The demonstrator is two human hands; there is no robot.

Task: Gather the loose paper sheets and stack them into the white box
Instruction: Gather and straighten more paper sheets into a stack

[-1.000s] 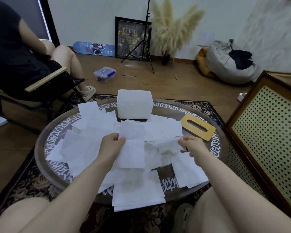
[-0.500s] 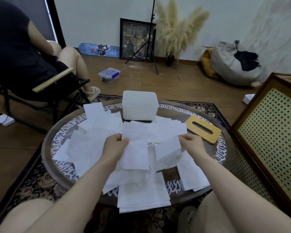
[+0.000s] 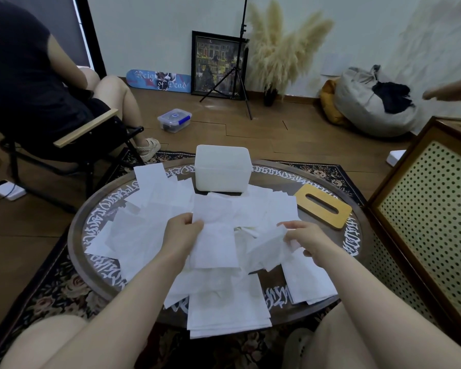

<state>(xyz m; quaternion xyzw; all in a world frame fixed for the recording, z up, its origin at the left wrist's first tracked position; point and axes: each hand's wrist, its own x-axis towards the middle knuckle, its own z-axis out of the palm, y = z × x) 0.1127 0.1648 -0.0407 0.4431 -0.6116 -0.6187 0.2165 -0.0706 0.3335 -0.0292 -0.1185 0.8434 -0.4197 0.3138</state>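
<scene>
While the left hand [image 3: 183, 234] is pinching one held sheet [image 3: 214, 235] and the right hand [image 3: 305, 239] is gripping a crumpling sheet [image 3: 270, 249] over the round table [image 3: 76, 235], thin paper is risking tearing or slipping before reaching the white box [image 3: 222, 169] behind the pile.

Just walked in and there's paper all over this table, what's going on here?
A seated person is gathering loose paper sheets spread over a round table. The left hand grips an upright sheet, while the right hand pinches a crumpled sheet lifted off the pile. The white box stands at the table's far side, a wooden slotted lid lying to its right. Another person sits nearby in a chair.
</scene>
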